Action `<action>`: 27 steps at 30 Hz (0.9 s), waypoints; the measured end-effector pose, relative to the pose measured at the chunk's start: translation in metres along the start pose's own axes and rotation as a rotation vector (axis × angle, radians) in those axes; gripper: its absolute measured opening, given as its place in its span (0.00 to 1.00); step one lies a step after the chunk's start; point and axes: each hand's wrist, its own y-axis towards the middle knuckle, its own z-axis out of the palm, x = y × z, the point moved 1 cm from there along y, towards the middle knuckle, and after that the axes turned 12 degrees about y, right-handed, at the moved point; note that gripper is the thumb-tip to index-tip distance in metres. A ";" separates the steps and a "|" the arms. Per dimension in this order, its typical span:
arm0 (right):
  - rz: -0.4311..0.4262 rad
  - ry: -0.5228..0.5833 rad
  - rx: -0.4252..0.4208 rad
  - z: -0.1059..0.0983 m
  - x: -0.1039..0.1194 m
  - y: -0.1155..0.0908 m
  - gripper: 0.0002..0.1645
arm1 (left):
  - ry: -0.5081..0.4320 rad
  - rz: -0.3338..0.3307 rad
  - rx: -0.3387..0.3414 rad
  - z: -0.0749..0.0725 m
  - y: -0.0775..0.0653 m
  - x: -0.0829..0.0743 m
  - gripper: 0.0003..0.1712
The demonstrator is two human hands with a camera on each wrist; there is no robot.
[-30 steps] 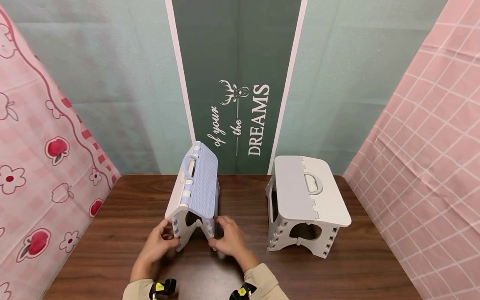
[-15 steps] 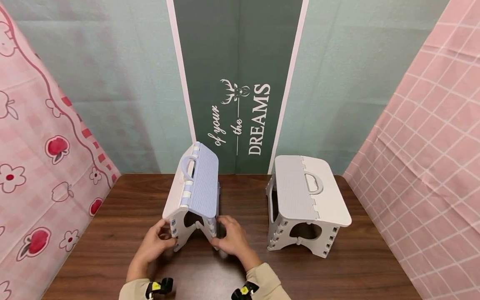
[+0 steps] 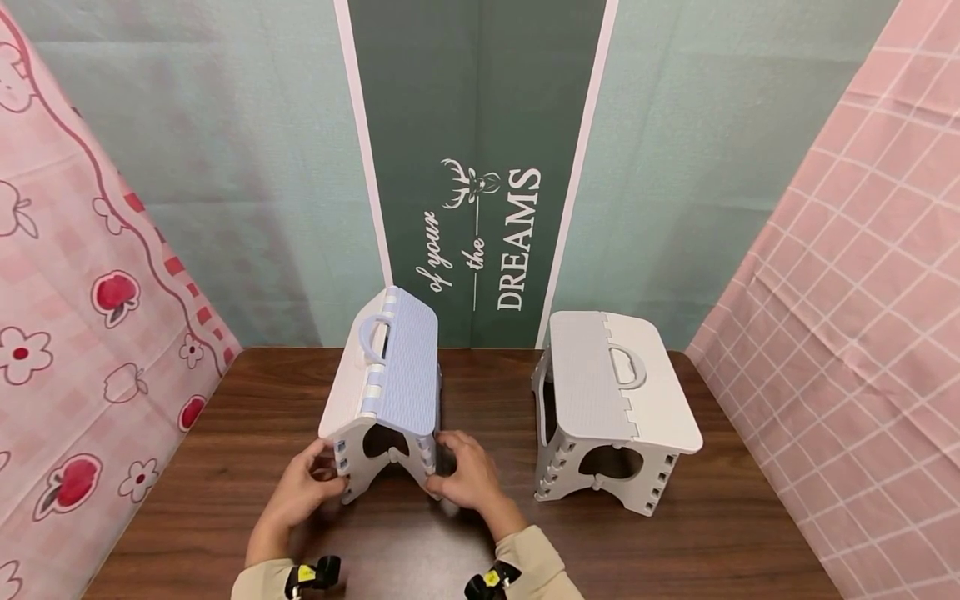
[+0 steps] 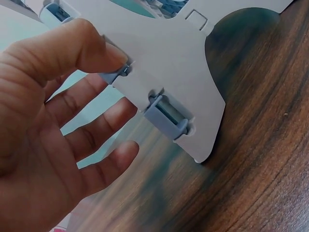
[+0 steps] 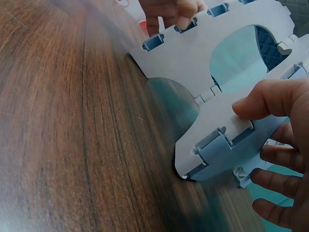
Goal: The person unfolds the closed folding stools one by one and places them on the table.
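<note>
A partly unfolded folding step stool [image 3: 408, 358], one top half blue and the other white, stands on the table with its top peaked like a roof. My left hand [image 3: 296, 492] pinches its left leg panel, thumb on the front hinge edge and fingers behind, as the left wrist view shows. On the opposite leg panel, my right hand [image 3: 468, 475] holds the same way; in the right wrist view its thumb [image 5: 260, 101] presses the white end face. A round carry handle [image 3: 372, 337] sticks up from the ridge.
To the right stands a second folding stool [image 3: 611, 375], grey and white, fully unfolded with a flat top. The brown wooden table [image 3: 637, 558] ends at a green cloth backdrop [image 3: 472, 83]. Pink patterned cloths hang at the left [image 3: 112, 358] and right sides.
The two leg panels have spread further apart and the stool's peaked top has flattened somewhat. My left hand has moved left with its panel; the right hand has shifted slightly right.
</note>
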 end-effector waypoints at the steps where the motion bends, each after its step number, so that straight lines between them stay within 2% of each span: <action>1: 0.000 -0.002 0.001 0.000 0.000 0.000 0.33 | -0.002 0.007 0.001 -0.001 0.000 0.000 0.25; 10: -0.007 0.020 0.014 -0.002 -0.004 0.002 0.33 | 0.008 0.013 -0.012 -0.003 -0.001 0.001 0.26; 18: 0.012 0.029 0.024 -0.005 -0.005 0.002 0.32 | 0.012 0.055 -0.031 -0.003 -0.001 0.003 0.25; 27: 0.030 0.032 0.036 -0.007 -0.005 0.002 0.33 | 0.014 0.033 -0.036 -0.004 -0.001 0.007 0.25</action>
